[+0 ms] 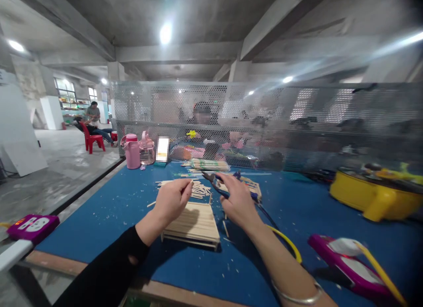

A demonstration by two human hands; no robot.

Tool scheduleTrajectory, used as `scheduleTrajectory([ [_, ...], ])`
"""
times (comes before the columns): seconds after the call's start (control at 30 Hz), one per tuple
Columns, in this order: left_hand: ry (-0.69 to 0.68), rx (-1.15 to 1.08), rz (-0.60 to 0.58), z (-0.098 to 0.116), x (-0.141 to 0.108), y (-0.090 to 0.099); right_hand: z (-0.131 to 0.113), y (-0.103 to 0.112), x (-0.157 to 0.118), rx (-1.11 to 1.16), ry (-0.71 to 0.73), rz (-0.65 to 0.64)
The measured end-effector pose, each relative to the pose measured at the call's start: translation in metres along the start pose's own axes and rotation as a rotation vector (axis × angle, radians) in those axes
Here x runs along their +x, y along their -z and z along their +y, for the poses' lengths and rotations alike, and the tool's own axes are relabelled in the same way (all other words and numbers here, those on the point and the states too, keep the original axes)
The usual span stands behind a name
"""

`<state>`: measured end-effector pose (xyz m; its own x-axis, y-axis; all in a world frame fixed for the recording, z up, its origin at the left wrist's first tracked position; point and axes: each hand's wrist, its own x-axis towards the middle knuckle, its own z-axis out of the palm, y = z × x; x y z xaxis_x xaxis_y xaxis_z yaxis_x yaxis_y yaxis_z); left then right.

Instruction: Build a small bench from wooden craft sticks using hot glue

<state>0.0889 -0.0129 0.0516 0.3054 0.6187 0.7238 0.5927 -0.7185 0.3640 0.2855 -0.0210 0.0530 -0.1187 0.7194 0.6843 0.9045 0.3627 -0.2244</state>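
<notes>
Together, both hands are working above the middle of the blue tabletop (109,219). The left hand (172,201) is pinching a thin wooden stick (187,186) over a flat stick panel (194,223), while the right hand (238,201) is gripping blue-handled pliers (216,183) just beside it; loose sticks (200,190) are lying behind them.

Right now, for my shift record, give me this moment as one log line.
left hand: pinching stick | right hand: holding pliers | below: stick panel on blue mat
</notes>
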Motion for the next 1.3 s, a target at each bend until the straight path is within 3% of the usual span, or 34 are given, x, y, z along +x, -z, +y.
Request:
scheduleTrajectory([
  [0.2, 0.009, -0.122, 0.02, 0.0015, -0.0015, -0.0018, -0.0083, -0.0038, -0.003, -0.128, 0.038, -0.029],
  [0.43, -0.007, -0.251, 0.08, 0.0034, -0.0035, -0.0049, -0.0057, -0.0049, -0.0042, -0.087, 0.107, -0.08],
  [1.3, -0.138, -0.253, 0.104, 0.0079, -0.0067, -0.0028, -0.0119, -0.0064, -0.0086, -0.022, 0.259, -0.131],
])
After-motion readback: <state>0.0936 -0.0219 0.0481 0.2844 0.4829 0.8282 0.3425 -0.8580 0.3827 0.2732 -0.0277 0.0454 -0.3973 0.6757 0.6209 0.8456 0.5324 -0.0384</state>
